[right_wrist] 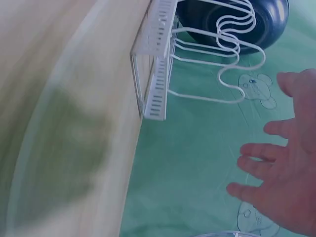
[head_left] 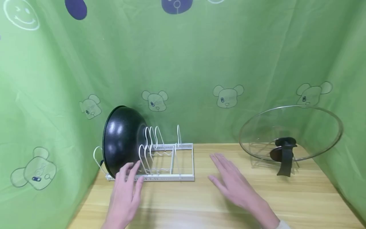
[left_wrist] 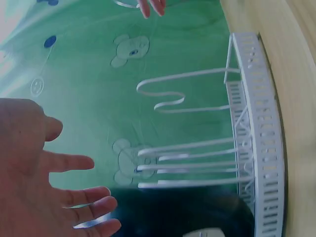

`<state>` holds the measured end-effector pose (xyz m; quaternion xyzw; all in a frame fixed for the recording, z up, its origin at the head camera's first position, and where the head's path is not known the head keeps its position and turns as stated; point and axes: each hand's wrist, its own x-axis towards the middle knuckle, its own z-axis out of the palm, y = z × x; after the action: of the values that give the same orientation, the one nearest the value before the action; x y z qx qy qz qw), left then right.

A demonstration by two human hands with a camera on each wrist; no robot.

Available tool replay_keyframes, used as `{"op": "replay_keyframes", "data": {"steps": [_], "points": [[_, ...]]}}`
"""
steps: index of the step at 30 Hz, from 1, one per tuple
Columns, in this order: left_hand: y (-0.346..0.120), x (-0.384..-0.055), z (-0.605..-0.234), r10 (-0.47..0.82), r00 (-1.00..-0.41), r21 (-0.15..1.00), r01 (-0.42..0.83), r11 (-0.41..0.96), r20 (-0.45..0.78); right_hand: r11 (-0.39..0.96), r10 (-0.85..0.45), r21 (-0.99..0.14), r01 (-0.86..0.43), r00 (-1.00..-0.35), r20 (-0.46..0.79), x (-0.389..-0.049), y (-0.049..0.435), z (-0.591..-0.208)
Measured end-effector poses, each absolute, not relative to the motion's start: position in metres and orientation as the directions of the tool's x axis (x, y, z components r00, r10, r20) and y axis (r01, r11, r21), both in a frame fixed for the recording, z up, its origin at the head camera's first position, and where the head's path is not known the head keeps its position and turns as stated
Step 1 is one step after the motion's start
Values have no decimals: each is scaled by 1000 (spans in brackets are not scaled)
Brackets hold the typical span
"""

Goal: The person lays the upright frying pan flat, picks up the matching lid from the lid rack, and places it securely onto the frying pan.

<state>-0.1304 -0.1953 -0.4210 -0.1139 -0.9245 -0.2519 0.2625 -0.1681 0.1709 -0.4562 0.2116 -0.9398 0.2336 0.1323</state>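
A black wok (head_left: 123, 140) stands on its side in the left part of a white wire rack (head_left: 183, 177), its rounded base toward the dividers. In the head view my left hand (head_left: 124, 194) is in front of the wok and the rack's front rail, fingers spread and holding nothing. The left wrist view also shows this hand (left_wrist: 64, 182) with loose fingers. My right hand (head_left: 234, 184) hovers over the table right of the rack, fingers extended, with nothing in it; the right wrist view shows the same hand (right_wrist: 281, 158).
At the right, a glass lid (head_left: 320, 133) with a metal rim and black knob leans tilted on a small wire stand (head_left: 257, 162). A black handle-like piece (head_left: 286, 162) hangs from it. Green curtain (head_left: 197, 79) with bear prints surrounds the wooden table (head_left: 183, 203).
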Motion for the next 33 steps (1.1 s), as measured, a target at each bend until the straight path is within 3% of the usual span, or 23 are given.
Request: {"op": "replay_keyframes", "data": {"steps": [9,15,18,26,29,33], "points": [[-218,-117,-435,-121,-728,526,360,770,675,769,-373,-387,-508,-849,373,-166,152,-469],[-233,-114,-450,-256,-692,599,313,737,675,744,-397,-427,-513,-855,334,-161,138,-479],[-242,-113,-456,-291,-726,625,237,744,623,732,-419,-454,-508,-861,288,-157,124,-485],[-274,-120,-474,-304,-891,695,16,719,336,677,-500,-511,-530,-840,209,-144,90,-497],[-282,-127,-478,-256,-951,742,-44,669,174,671,-513,-514,-534,-835,198,-141,81,-500],[-285,-141,-479,-171,-985,777,-78,625,39,679,-496,-539,-498,-853,163,-138,73,-500]]}}
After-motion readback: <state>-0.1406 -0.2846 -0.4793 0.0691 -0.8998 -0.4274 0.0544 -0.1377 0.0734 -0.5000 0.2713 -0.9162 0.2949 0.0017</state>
